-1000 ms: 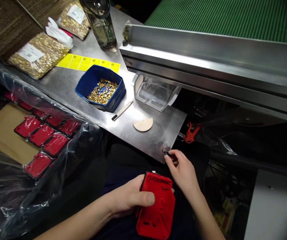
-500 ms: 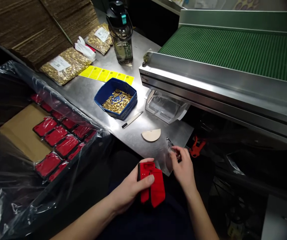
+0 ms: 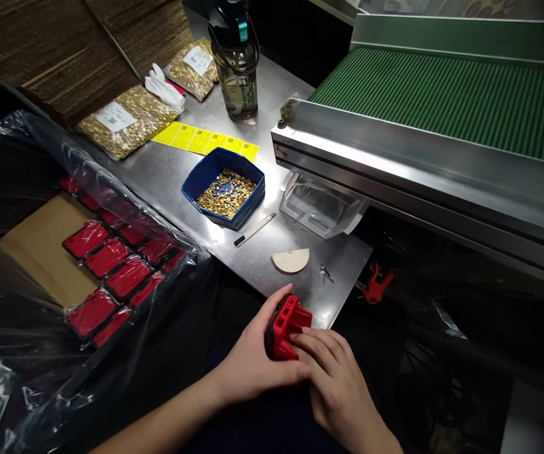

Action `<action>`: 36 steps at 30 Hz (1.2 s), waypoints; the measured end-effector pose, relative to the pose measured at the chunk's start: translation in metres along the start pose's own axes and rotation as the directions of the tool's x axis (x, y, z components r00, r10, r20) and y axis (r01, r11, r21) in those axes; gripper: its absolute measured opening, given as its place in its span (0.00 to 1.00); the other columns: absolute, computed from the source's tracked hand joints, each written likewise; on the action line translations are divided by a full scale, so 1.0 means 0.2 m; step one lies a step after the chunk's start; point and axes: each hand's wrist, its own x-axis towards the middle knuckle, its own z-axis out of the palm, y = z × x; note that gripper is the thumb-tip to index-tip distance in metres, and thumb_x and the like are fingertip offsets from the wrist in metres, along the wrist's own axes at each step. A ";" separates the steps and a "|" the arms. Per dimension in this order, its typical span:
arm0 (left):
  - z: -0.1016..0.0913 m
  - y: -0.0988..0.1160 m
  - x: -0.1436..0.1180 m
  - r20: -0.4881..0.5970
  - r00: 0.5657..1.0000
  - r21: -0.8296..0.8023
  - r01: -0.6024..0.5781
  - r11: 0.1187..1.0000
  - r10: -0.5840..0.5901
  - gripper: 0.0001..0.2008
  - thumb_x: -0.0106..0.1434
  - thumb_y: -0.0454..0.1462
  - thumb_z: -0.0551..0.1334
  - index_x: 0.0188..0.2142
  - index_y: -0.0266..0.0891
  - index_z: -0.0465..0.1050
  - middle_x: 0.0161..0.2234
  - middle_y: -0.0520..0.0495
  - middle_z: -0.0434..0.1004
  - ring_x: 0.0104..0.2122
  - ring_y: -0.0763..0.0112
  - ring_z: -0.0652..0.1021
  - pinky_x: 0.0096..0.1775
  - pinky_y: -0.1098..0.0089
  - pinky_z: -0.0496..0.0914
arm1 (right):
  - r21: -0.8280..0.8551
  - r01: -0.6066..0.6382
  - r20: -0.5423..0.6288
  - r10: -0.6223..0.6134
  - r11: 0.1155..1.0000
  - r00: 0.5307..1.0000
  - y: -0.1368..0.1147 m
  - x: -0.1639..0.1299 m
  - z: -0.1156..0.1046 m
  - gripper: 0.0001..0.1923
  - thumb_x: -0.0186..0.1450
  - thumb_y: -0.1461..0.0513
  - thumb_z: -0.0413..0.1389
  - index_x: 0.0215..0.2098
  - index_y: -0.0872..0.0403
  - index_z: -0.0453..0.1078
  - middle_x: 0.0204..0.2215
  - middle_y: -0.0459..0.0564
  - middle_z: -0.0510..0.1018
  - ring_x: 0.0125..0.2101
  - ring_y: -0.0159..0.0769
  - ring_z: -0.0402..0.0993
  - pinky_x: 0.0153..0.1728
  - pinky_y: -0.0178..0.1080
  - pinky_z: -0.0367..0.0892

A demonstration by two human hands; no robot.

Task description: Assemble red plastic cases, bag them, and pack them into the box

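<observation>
My left hand (image 3: pixel 248 359) is closed round a red plastic part with a black side (image 3: pixel 287 325), tilted so that its hollow end with several square openings faces up. The fingers of my right hand (image 3: pixel 338 378) curl against the part's right side; its fingertips are partly hidden. Beyond the hands, a small metal tool (image 3: pixel 326 273), perhaps a nail clipper, lies on the metal table (image 3: pixel 253 265). A pale half-round piece (image 3: pixel 291 260) lies to its left. Small brass-coloured pieces (image 3: pixel 227 192) fill the bottom of a blue bin (image 3: pixel 196 183), with a slim white-and-black knife-like tool (image 3: pixel 255 229) in front.
At left, a plastic-lined box (image 3: pixel 111 180) holds several wrapped red parts (image 3: pixel 127 276) beside cardboard (image 3: pixel 49 246). A bottle (image 3: pixel 238 82), a bag of brass pieces (image 3: pixel 125 120) and yellow labels (image 3: pixel 206 140) stand behind. A green conveyor (image 3: pixel 442 94) and an orange clamp (image 3: pixel 377 285) are at right.
My right hand has left the small metal tool and come down-left onto the red part. My left hand has tipped the part so that its hollow end shows.
</observation>
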 end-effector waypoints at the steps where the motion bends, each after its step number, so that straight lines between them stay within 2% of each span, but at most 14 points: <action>1: 0.00 0.00 -0.01 -0.005 0.998 0.088 -0.056 0.995 0.056 0.54 0.55 0.42 0.78 0.72 0.50 0.46 0.62 0.39 0.68 0.59 0.50 0.74 0.61 0.54 0.67 | 0.015 0.000 -0.018 0.000 1.000 1.000 0.00 -0.01 -0.01 0.30 0.66 0.75 0.47 0.64 0.53 0.67 0.58 0.57 0.75 0.59 0.50 0.69 0.56 0.55 0.69; 3: 0.01 0.00 -0.02 -0.028 0.976 0.280 -0.201 0.939 0.217 0.53 0.53 0.42 0.79 0.71 0.50 0.50 0.65 0.39 0.63 0.62 0.49 0.70 0.64 0.54 0.65 | 0.080 -0.048 -0.106 0.057 0.996 0.993 0.00 -0.01 -0.03 0.29 0.67 0.75 0.46 0.62 0.51 0.68 0.57 0.57 0.74 0.57 0.48 0.71 0.53 0.52 0.71; 6: 0.01 -0.02 -0.02 0.015 0.906 0.466 -0.382 0.798 0.424 0.51 0.55 0.42 0.78 0.70 0.51 0.51 0.67 0.40 0.60 0.65 0.49 0.65 0.67 0.55 0.61 | 0.296 -0.152 -0.189 0.214 0.943 0.958 -0.02 0.01 -0.06 0.22 0.70 0.73 0.48 0.57 0.50 0.70 0.51 0.56 0.74 0.51 0.43 0.75 0.47 0.46 0.75; 8: 0.01 -0.03 -0.01 0.059 0.875 0.509 -0.441 0.739 0.481 0.50 0.58 0.41 0.76 0.71 0.53 0.49 0.66 0.41 0.60 0.65 0.50 0.65 0.67 0.56 0.61 | 0.437 -0.164 -0.155 0.254 0.884 0.955 -0.05 0.04 -0.07 0.18 0.71 0.71 0.49 0.54 0.50 0.71 0.45 0.54 0.75 0.46 0.41 0.76 0.43 0.43 0.76; 10: 0.00 -0.02 -0.01 0.067 0.863 0.518 -0.460 0.721 0.502 0.49 0.58 0.40 0.75 0.71 0.54 0.48 0.66 0.41 0.61 0.65 0.51 0.65 0.66 0.56 0.61 | 0.504 -0.157 -0.129 0.254 0.849 0.959 -0.06 0.05 -0.08 0.15 0.72 0.70 0.50 0.51 0.49 0.72 0.42 0.52 0.76 0.43 0.40 0.77 0.41 0.43 0.75; 13: 0.00 0.00 -0.01 -0.027 0.901 0.467 -0.372 0.802 0.434 0.49 0.56 0.41 0.77 0.70 0.52 0.51 0.65 0.40 0.61 0.64 0.49 0.67 0.66 0.55 0.61 | 0.526 -0.169 -0.090 0.252 0.834 0.964 -0.05 0.05 -0.06 0.13 0.75 0.66 0.48 0.52 0.49 0.71 0.42 0.53 0.78 0.43 0.41 0.77 0.43 0.45 0.75; 15: 0.01 0.01 0.00 -0.155 0.948 0.327 -0.218 0.919 0.280 0.51 0.56 0.44 0.77 0.70 0.50 0.50 0.63 0.40 0.65 0.59 0.50 0.71 0.63 0.55 0.64 | 0.480 -0.150 -0.032 0.188 0.865 0.982 -0.03 0.04 -0.04 0.11 0.76 0.59 0.50 0.53 0.50 0.71 0.46 0.55 0.78 0.48 0.46 0.76 0.47 0.49 0.75; 17: 0.02 0.01 0.02 -0.243 0.967 0.095 -0.056 0.994 0.077 0.49 0.57 0.47 0.76 0.70 0.48 0.51 0.57 0.41 0.72 0.52 0.54 0.75 0.57 0.57 0.68 | 0.374 -0.096 0.020 0.095 0.922 0.995 -0.01 0.03 -0.02 0.14 0.73 0.55 0.57 0.55 0.51 0.70 0.50 0.57 0.78 0.53 0.51 0.74 0.52 0.53 0.73; 19: 0.03 0.00 0.04 -0.254 0.963 -0.125 0.059 0.990 -0.090 0.40 0.61 0.51 0.72 0.65 0.45 0.58 0.50 0.43 0.75 0.48 0.58 0.76 0.53 0.60 0.70 | 0.316 -0.061 -0.002 0.064 0.947 0.998 -0.01 0.03 0.00 0.12 0.72 0.58 0.58 0.53 0.50 0.72 0.48 0.55 0.80 0.54 0.52 0.74 0.55 0.54 0.70; 22: 0.03 -0.03 0.06 -0.139 0.960 -0.337 0.185 0.923 -0.243 0.28 0.67 0.57 0.62 0.59 0.44 0.66 0.48 0.43 0.77 0.48 0.58 0.77 0.50 0.61 0.71 | 0.493 -0.161 -0.043 0.209 0.855 0.977 -0.03 0.04 -0.01 0.08 0.75 0.61 0.52 0.45 0.50 0.75 0.40 0.51 0.81 0.45 0.45 0.78 0.49 0.46 0.73; 25: 0.02 -0.03 0.06 -0.077 0.972 -0.362 0.182 0.914 -0.224 0.25 0.71 0.56 0.57 0.56 0.42 0.72 0.48 0.42 0.78 0.50 0.57 0.76 0.53 0.58 0.70 | 0.680 -0.279 0.022 0.362 0.678 0.932 -0.03 0.03 -0.03 0.16 0.76 0.53 0.51 0.39 0.50 0.77 0.36 0.51 0.79 0.36 0.41 0.77 0.38 0.40 0.73; 27: 0.01 -0.01 0.06 -0.093 0.981 -0.341 0.129 0.931 -0.170 0.22 0.72 0.52 0.59 0.54 0.41 0.76 0.50 0.42 0.78 0.52 0.56 0.75 0.56 0.58 0.68 | 0.721 -0.295 0.031 0.396 0.627 0.918 -0.03 0.02 -0.04 0.19 0.75 0.50 0.52 0.38 0.51 0.79 0.36 0.52 0.79 0.35 0.41 0.76 0.37 0.40 0.72; 32: 0.02 0.03 0.06 -0.111 0.990 -0.335 0.050 0.941 -0.092 0.19 0.73 0.49 0.58 0.55 0.42 0.77 0.58 0.41 0.75 0.56 0.53 0.73 0.58 0.56 0.67 | 0.738 -0.268 -0.018 0.416 0.619 0.909 -0.02 -0.03 -0.03 0.17 0.74 0.51 0.54 0.39 0.50 0.80 0.33 0.51 0.78 0.34 0.41 0.76 0.36 0.39 0.71; 36: 0.04 0.05 0.07 -0.121 0.991 -0.318 0.019 0.948 -0.061 0.19 0.74 0.47 0.56 0.54 0.42 0.78 0.57 0.42 0.77 0.54 0.55 0.74 0.56 0.59 0.68 | 0.748 -0.228 -0.050 0.395 0.623 0.917 -0.03 -0.04 -0.02 0.14 0.74 0.52 0.54 0.39 0.49 0.79 0.33 0.50 0.79 0.33 0.40 0.76 0.37 0.40 0.73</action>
